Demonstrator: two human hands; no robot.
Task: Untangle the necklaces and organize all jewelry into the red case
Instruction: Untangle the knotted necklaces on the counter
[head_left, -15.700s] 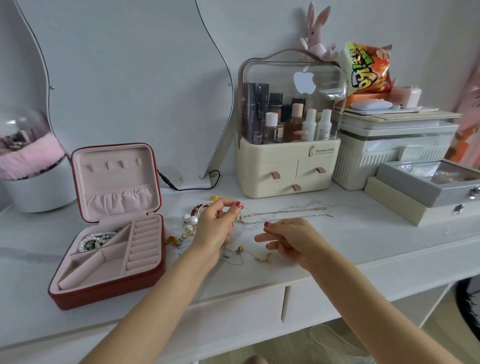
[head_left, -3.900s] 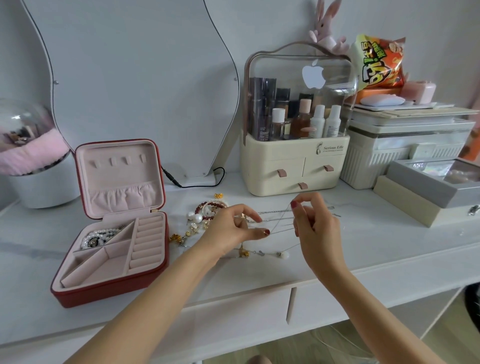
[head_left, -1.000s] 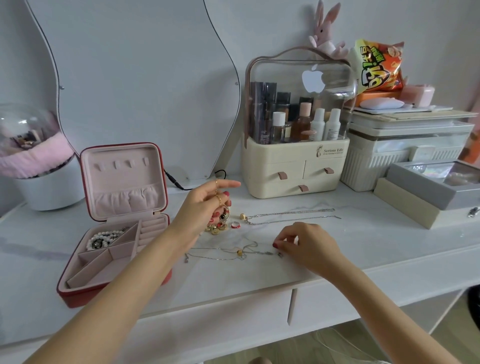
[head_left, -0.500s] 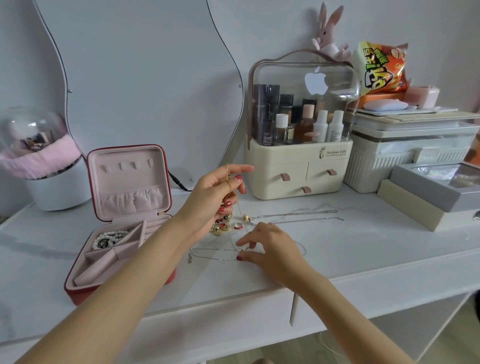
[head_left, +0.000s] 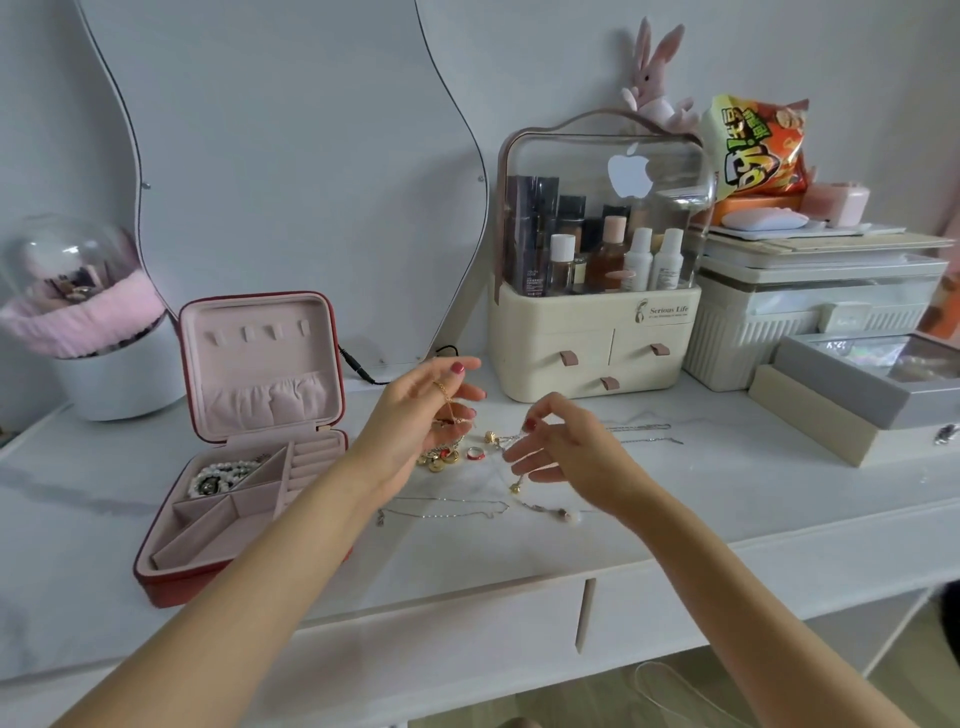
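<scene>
Head view: white dresser top (head_left: 727, 519) against a pale wall, wavy mirror (head_left: 285, 156) behind. Red case (head_left: 244, 499) open near the left front edge (pearls inside). Left hand (head_left: 415, 415) pinching a gold chain (head_left: 445, 402); right hand (head_left: 566, 452) pinching a thin necklace (head_left: 514, 488), both mid-top. Silver chain (head_left: 441, 512) flat towards the front edge.

My cream plastic cosmetics organiser with the clear domed lid (head_left: 597, 332) reads "Serious Life" on its front, smaller print beneath too tiny to make out. A white apple logo sticker (head_left: 630, 174) sits on the dome. The orange snack bag (head_left: 756, 148) carries bold Korean lettering.
</scene>
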